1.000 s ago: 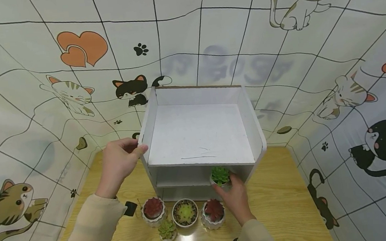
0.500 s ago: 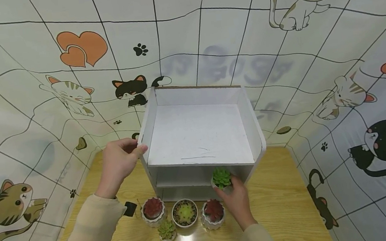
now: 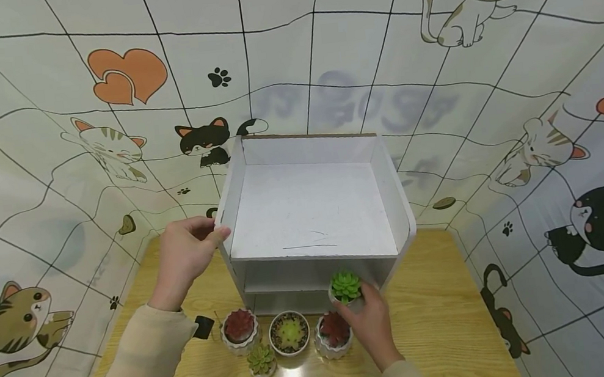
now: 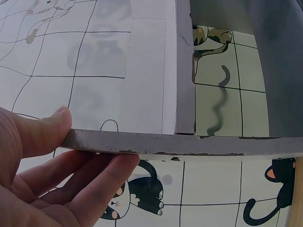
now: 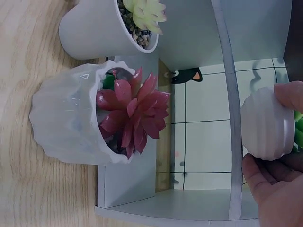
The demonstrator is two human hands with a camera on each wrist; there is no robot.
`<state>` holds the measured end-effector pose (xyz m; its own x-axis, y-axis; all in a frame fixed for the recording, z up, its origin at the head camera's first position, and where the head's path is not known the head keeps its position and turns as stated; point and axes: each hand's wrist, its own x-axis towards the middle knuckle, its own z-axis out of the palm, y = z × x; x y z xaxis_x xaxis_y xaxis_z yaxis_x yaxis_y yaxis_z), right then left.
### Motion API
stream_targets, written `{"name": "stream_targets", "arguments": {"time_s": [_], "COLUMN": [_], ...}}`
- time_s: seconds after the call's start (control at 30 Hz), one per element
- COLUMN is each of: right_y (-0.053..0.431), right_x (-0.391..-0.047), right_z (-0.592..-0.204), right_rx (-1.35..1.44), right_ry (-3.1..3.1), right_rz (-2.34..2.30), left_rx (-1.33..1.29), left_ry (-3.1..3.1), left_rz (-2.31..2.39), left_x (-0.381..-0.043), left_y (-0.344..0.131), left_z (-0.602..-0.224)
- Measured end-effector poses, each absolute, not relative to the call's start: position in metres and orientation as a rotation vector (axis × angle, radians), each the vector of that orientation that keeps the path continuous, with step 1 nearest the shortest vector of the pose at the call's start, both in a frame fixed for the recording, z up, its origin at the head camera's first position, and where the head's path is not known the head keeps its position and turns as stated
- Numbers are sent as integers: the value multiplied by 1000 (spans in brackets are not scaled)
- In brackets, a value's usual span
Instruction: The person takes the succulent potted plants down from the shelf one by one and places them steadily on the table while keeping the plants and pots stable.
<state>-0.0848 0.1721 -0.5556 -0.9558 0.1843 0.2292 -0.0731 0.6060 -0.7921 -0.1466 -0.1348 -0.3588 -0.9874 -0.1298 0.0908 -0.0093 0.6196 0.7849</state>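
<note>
A white wooden shelf unit (image 3: 310, 212) stands on the table, with an upper tray and lower compartments. My left hand (image 3: 185, 259) pinches the edge of its left side panel (image 4: 156, 144) between thumb and fingers. My right hand (image 3: 370, 325) grips a small white ribbed pot (image 5: 267, 124) holding a green succulent (image 3: 345, 286). That pot is at the front of the compartment under the top tray, its base right by the edge of the middle board (image 5: 232, 104). Below it, a red succulent (image 5: 135, 111) in a white scalloped pot (image 5: 66, 116) stands on the table.
In front of the unit are another red succulent (image 3: 240, 326), a yellow-green one in a round white pot (image 3: 289, 333) and a small light-green one (image 3: 261, 360). Cat-print cloth (image 3: 287, 49) encloses the wooden table (image 3: 443, 321) at the back and sides.
My right hand has drawn the green succulent's pot slightly toward me, after a tiny shift right. My left hand keeps its hold on the side panel.
</note>
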Motion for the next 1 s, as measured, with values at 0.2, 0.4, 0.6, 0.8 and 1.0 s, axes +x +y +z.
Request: {"name": "stream_targets", "arguments": {"time_s": [0.2,0.4,0.6,0.8,1.0], "right_y": [171,170,168,168,168], "right_x": [-80,-74,-70,-66,-61], "right_z": [-558,-562,-566,-571,-574], "right_rx": [-95,-87,-91,-94,-102], "right_ry": [-2545,-2547,-2562,-2567,-2586], "right_rz": [1311,1369,1350,1364,1390], "left_rx": [114,106,111,108,109], "left_ry": [-2693,-2690,-2693,-2694,-2697], "left_rz": [-1311,-1306,-1300,-1299,-1289], "left_x": [-147,-147,-147,-148,-147], "left_y": [-136,-136,-137,-137,-137], "left_z": [-360,-360,-361,-362,-362]}}
